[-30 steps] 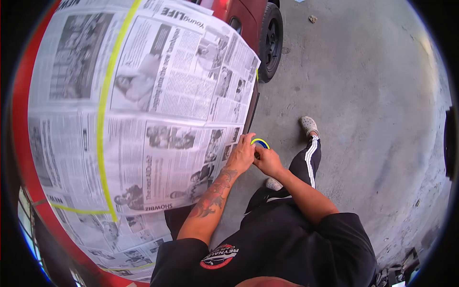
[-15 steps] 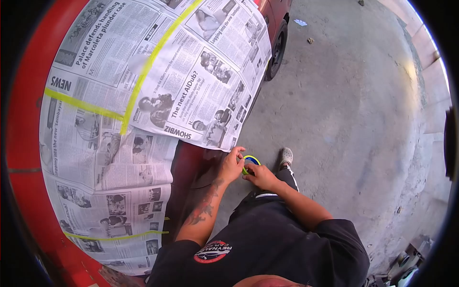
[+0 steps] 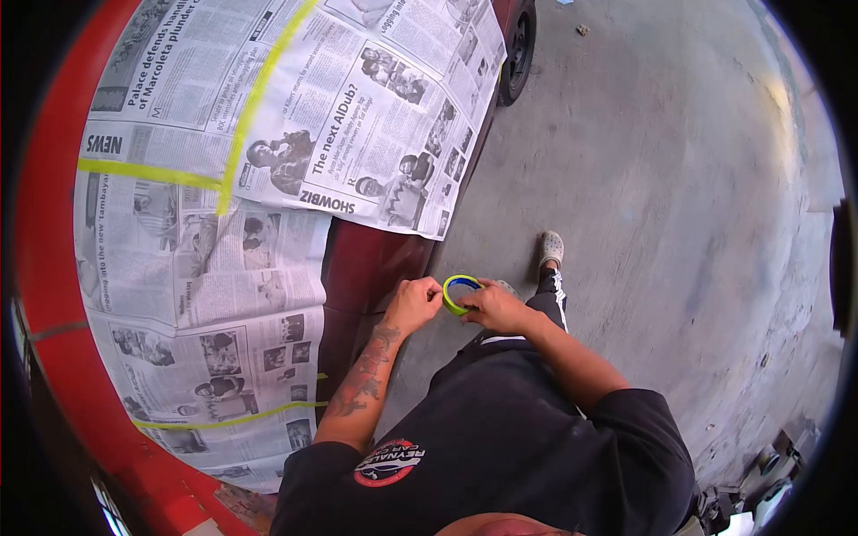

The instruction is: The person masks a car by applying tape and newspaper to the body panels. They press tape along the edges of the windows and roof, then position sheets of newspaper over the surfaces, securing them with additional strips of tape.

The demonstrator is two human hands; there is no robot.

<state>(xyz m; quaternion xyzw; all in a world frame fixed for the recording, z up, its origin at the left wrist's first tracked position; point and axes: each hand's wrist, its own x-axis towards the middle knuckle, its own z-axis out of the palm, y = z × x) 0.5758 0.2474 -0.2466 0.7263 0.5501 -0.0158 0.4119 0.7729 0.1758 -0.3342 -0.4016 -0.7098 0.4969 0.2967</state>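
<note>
A roll of yellow-green masking tape (image 3: 448, 300) with a blue inner core is in my right hand (image 3: 500, 308), fingers and thumb gripping its right side. My left hand (image 3: 414, 305) is closed in a pinch, its fingertips right beside the roll's left edge; I cannot tell what lies between them. Beyond my hands, newspaper sheets (image 3: 241, 308) cover the red car's body. Yellow-green tape strips (image 3: 243, 134) run along the sheets' joins. Between the lower sheets and my left forearm, a dark red car panel (image 3: 380, 259) shows uncovered.
The car's wheel (image 3: 518, 58) stands at the top, on the grey concrete floor (image 3: 652, 196). A clog-shod foot (image 3: 551, 248) is on that floor, ahead of my right hand. Assorted objects (image 3: 760, 478) lie at the lower right. Bright red bodywork (image 3: 54, 214) borders the newspaper on the left.
The left fingers have curled into a pinch, and the tape roll has tilted so more of its ring shows. The view has shifted, with the newspaper's lower edge now farther from my hands.
</note>
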